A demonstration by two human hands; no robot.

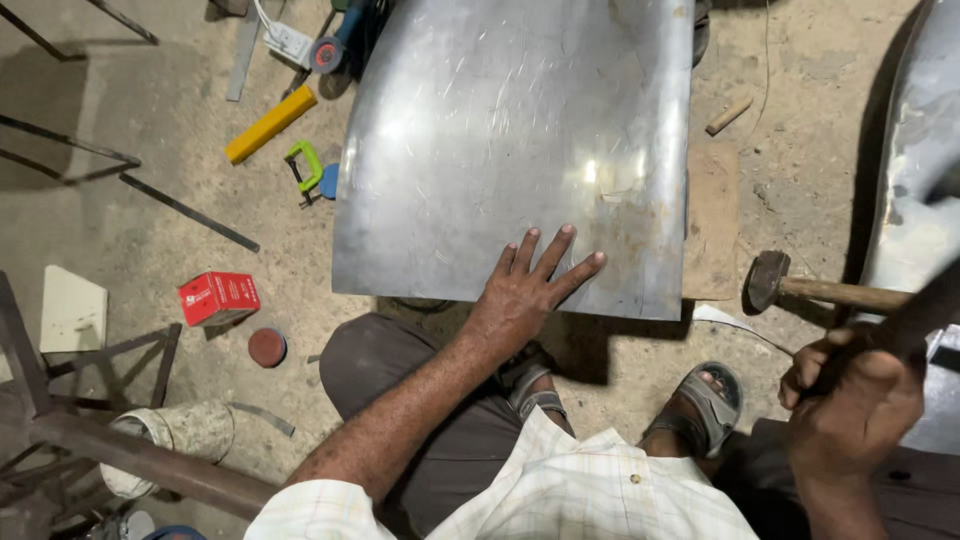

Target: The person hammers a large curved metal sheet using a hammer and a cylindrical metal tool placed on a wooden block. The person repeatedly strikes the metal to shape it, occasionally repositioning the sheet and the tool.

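A curved sheet of bare metal [515, 150] is laid on the workshop floor [130, 200], directly ahead of the person's knees, and it serves here as the landmark. The left hand [530, 290] is pressed flat on the sheet's near edge, fingers [560, 250] spread wide and gripping nothing; the sheet appears to be pinned down this way so that it cannot shift or spring. The right hand [850, 400] is raised well to the right of the sheet, its fingers closed around a dark handle [920, 310], most of which is blurred. A hammer [800, 288] is seen just right of the sheet's near corner, its wooden shaft running off behind that hand; whether the gripped handle belongs to it cannot be told. A flat wooden board [712, 215] is tucked under the sheet's right edge, probably as a backing. To the left of the sheet a yellow bar [270, 123], a green clamp [305, 165] and a red box [218, 297] are left within reach.
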